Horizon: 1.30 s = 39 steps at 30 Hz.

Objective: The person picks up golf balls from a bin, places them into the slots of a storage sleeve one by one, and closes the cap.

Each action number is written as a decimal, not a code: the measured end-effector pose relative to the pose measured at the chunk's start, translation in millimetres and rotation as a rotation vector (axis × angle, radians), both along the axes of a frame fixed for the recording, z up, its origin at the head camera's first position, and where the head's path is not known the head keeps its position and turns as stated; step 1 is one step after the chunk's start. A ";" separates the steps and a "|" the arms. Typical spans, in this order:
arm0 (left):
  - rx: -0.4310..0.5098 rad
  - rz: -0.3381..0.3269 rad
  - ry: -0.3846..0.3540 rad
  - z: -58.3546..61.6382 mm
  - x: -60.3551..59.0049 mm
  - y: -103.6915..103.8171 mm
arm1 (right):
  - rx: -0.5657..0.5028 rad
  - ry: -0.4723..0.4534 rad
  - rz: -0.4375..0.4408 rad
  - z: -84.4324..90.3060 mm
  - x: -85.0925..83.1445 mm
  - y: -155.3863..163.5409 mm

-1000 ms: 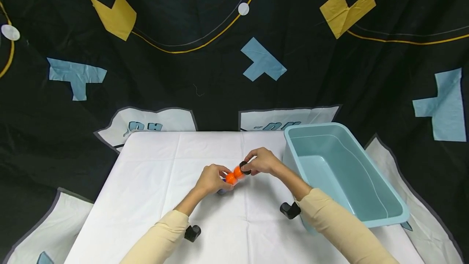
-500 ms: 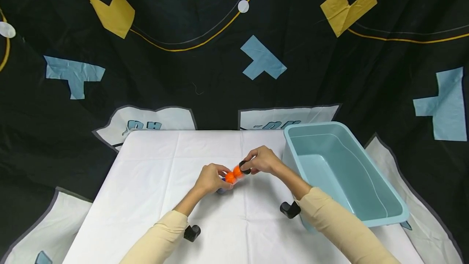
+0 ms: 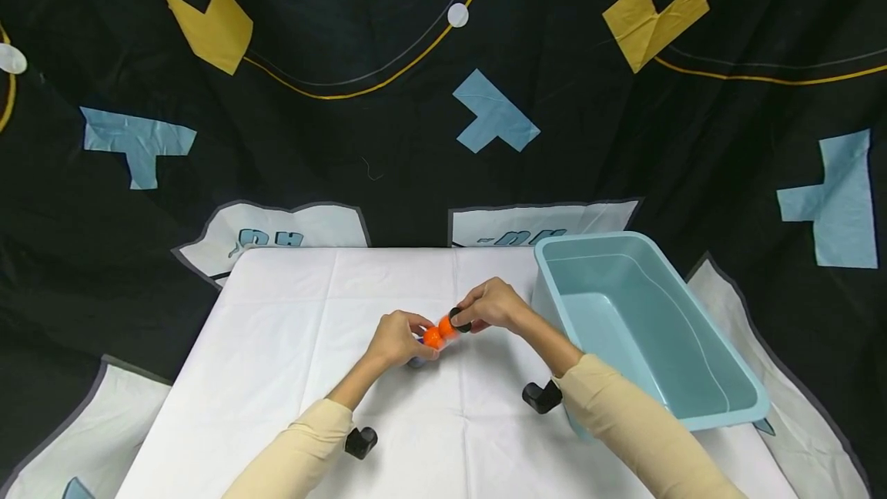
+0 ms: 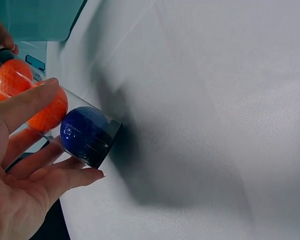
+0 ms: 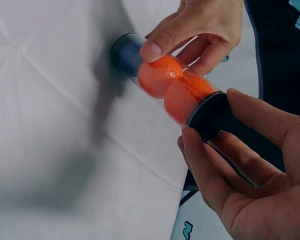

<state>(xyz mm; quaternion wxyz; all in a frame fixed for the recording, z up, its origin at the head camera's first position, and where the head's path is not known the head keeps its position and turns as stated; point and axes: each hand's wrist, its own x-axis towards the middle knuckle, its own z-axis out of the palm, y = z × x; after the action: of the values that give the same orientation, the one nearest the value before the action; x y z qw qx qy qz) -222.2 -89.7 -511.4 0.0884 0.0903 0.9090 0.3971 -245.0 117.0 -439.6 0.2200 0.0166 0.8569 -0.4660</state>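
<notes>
A clear tube holding balls spans both hands, tilted just over the white cloth. Two orange balls (image 5: 160, 76) and one dark blue ball (image 4: 83, 131) sit in a row inside it. My left hand (image 3: 396, 339) grips the tube's middle, thumb across an orange ball and fingers beneath. On the blue ball's end is a dark cap (image 4: 108, 144). My right hand (image 3: 496, 306) pinches the black cap (image 5: 210, 115) at the opposite end between thumb and fingers. That cap sits right at the tube's rim, beside an orange ball.
A light blue plastic bin (image 3: 651, 322) stands at the table's right side, close to my right forearm. White cloth (image 3: 277, 353) covers the table. Behind it hangs a black curtain (image 3: 388, 152) with taped shapes. Black wrist mounts (image 3: 543, 397) stick out from both sleeves.
Both hands keep their grip on the tube and its cap. The whole head view has shifted slightly; the hands stay nearly in place.
</notes>
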 end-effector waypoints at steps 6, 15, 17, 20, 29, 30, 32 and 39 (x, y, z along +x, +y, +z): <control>-0.001 0.011 -0.002 -0.8 0.9 -0.5 | 0.002 0.000 -0.018 -1.4 0.3 -2.6; 0.001 0.051 -0.002 -0.7 3.2 0.9 | -0.002 -0.005 -0.038 1.0 3.5 -5.4; 0.008 0.053 0.010 -0.9 3.5 2.0 | -0.002 0.001 -0.048 0.3 4.5 -6.3; 0.014 0.064 0.015 -1.8 3.4 3.7 | 0.013 0.026 -0.050 -1.2 5.8 -8.9; 0.015 0.099 0.047 -2.5 3.1 5.8 | 0.096 0.138 -0.060 -3.9 5.6 -18.9; 0.016 0.104 0.043 -2.5 3.5 5.4 | 0.092 0.139 -0.052 -4.2 5.2 -19.2; 0.015 0.101 0.027 -2.6 4.4 4.3 | 0.070 0.129 -0.042 -4.5 4.9 -18.6; -0.028 -0.004 0.030 1.6 4.2 2.2 | -0.082 0.052 -0.029 -2.8 4.2 -13.4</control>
<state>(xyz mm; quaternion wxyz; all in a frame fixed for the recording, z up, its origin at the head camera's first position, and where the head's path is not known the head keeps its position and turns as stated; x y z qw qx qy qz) -218.0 -87.5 -509.8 0.0770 0.0969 0.9155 0.3829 -240.9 103.6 -442.4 0.1915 0.0079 0.8422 -0.5039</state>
